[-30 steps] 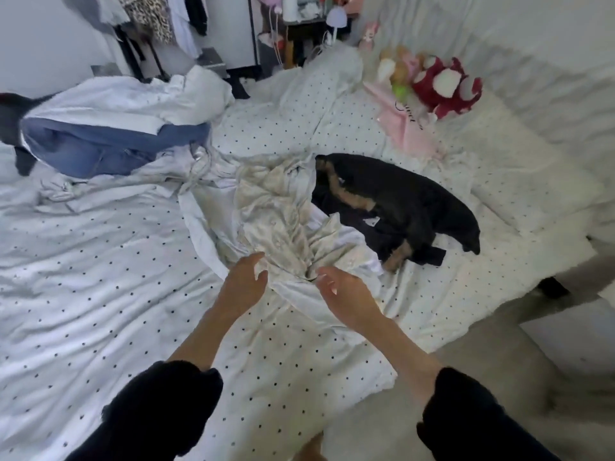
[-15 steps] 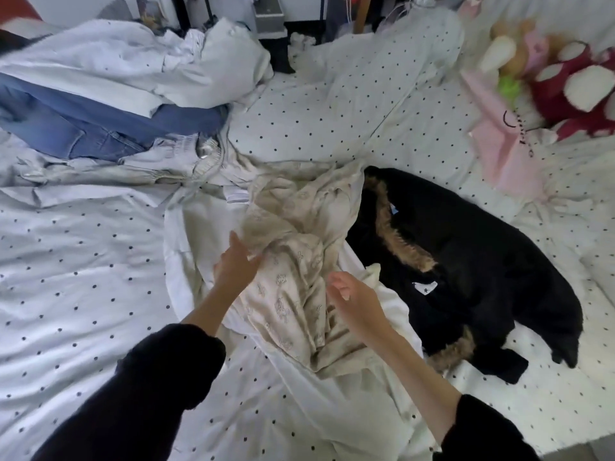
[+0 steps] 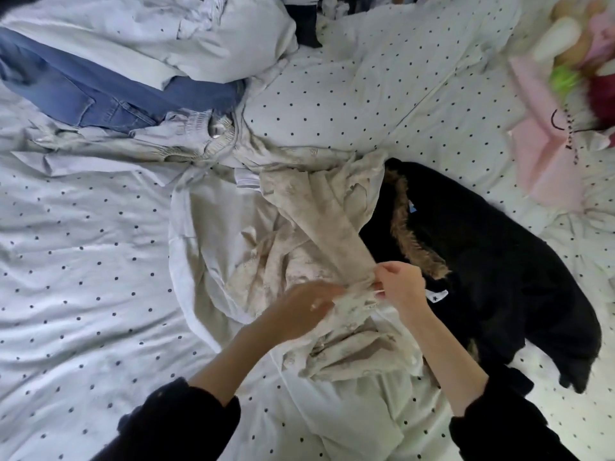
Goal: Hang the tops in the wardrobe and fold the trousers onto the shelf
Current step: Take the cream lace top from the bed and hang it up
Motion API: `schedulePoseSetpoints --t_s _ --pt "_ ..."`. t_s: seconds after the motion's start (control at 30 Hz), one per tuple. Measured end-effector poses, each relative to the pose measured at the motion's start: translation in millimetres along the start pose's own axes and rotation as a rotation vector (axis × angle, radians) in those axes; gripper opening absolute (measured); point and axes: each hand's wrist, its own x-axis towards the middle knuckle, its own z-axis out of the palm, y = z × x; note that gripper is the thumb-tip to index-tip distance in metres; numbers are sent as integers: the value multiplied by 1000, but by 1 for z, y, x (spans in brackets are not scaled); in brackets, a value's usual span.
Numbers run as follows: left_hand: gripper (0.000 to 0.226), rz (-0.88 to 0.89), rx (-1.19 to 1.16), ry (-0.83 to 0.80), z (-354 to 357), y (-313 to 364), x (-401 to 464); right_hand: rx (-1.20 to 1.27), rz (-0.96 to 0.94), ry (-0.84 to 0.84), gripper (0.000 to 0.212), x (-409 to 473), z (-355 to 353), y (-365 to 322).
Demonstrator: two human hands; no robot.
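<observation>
A crumpled cream patterned garment [image 3: 319,221] lies in the middle of the bed on top of a white garment [image 3: 206,234]. My left hand [image 3: 299,311] and my right hand [image 3: 401,286] both pinch an edge of the cream garment, close together, and lift it slightly. A black jacket with a brown fur trim [image 3: 482,254] lies just right of my right hand. Blue jeans [image 3: 100,94] sit at the far left under a pale grey-white garment [image 3: 159,38]. Pale trousers with an elastic waist [image 3: 186,134] lie in front of the jeans.
The bed has a white sheet with small dark dots [image 3: 83,277]. A pink bag [image 3: 545,141] and plush toys [image 3: 585,44] rest at the far right corner. A dotted duvet [image 3: 382,78] is bunched at the back.
The camera has moved closer over the bed. My hands have come together on the edge of the cream garment, and my right hand has closed on it.
</observation>
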Motion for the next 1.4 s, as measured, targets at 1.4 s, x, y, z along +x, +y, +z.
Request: schedulePoseSetpoints --t_s 1.4 --pt "82 -231 286 -149 86 -19 -45 -244 -107 8 21 -58 27 106"
